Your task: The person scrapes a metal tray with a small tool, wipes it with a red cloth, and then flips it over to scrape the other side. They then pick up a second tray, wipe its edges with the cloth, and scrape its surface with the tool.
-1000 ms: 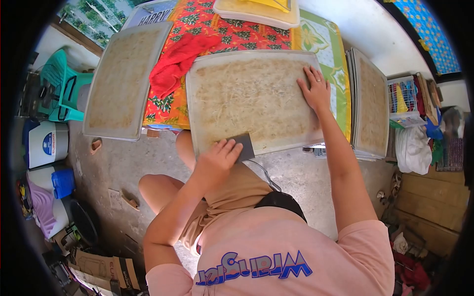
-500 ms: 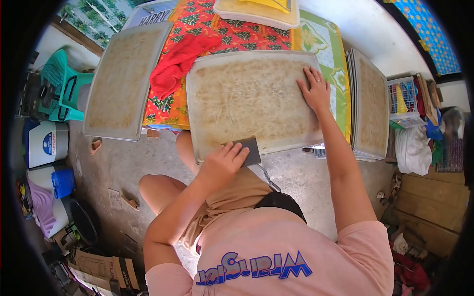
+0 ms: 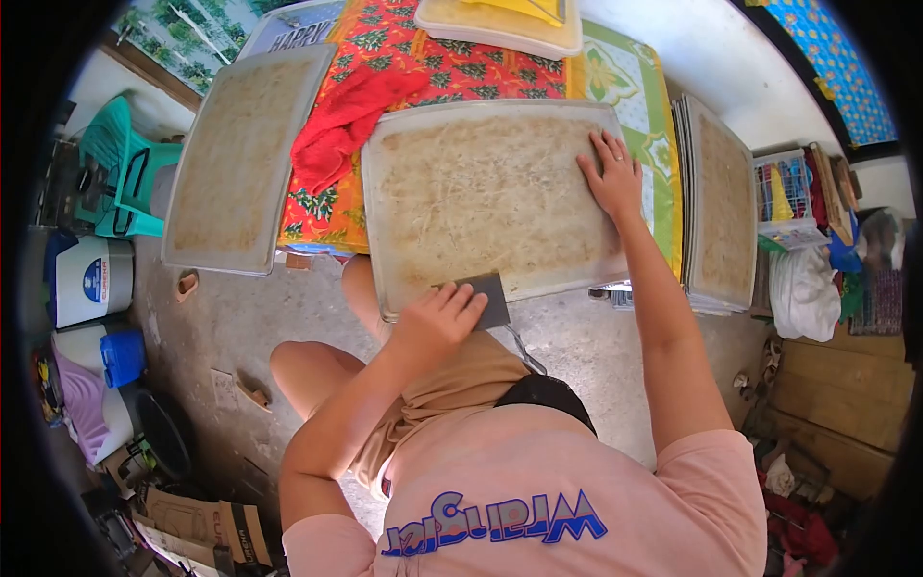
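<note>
A large pale tray (image 3: 490, 207) with brown-stained patches and a raised rim lies across the table's front edge, jutting out over my lap. At its near edge my left hand (image 3: 444, 319) grips a flat dark grey rectangular piece (image 3: 492, 303), fingers on top and thumb hidden. My right hand (image 3: 612, 175), wearing a ring, lies flat with fingers spread on the tray's right edge. Left of the tray's far corner is a crumpled red cloth (image 3: 351, 125).
A similar tray (image 3: 248, 159) overhangs the table at left. Several more trays (image 3: 719, 207) stand stacked at right. A white lidded container (image 3: 495, 37) sits at the back on the red patterned tablecloth (image 3: 461, 82). A green chair (image 3: 125, 168) stands at far left.
My left hand and the dark grey piece have shifted slightly toward my body at the tray's near edge. My right hand stays in almost the same place.
</note>
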`<state>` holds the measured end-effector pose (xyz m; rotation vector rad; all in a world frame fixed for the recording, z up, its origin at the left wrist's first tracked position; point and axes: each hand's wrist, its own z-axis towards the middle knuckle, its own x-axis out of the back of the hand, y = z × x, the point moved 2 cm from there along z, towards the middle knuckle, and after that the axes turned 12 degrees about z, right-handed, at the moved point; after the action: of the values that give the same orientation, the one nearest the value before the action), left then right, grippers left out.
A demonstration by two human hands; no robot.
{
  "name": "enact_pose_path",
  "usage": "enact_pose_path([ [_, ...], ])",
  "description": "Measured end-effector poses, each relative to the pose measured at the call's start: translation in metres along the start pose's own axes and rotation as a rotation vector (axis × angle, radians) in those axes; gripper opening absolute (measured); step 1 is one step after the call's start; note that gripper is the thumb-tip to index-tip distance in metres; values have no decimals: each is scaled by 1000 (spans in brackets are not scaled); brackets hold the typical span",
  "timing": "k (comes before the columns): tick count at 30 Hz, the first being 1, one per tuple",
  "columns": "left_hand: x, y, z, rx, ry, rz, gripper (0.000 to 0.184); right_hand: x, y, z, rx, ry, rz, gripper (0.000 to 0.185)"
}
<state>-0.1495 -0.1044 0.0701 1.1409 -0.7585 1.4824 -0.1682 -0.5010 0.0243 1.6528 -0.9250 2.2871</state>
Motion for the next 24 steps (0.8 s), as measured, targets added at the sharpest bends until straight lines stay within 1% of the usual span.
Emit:
enact_pose_path([
  [3, 2, -7, 3, 64, -10, -8, 41, -1, -1, 1, -2, -2, 4, 61],
  [6, -1, -14, 8, 64, 5, 39, 42, 0, -1, -1, -7, 0, 0, 60],
  [9, -5, -2, 2, -26, -1, 32, 42, 1, -2, 0, -5, 2, -4, 60],
  [12, -1, -9, 6, 79, -15, -2, 41, 1, -3, 0, -4, 6, 14, 60],
  [15, -3, -13, 8, 66, -17, 40, 42, 1, -2, -2, -7, 4, 4, 60],
  [18, -5, -2, 2, -29, -1, 51, 37, 2, -3, 0, -1, 0, -9, 60],
  [22, -4, -15, 7, 77, -18, 30, 37, 1, -2, -1, -1, 4, 10, 60],
  [24, -2, -11, 7, 47, -48, 18, 41, 0, -1, -2, 3, 5, 3, 60],
])
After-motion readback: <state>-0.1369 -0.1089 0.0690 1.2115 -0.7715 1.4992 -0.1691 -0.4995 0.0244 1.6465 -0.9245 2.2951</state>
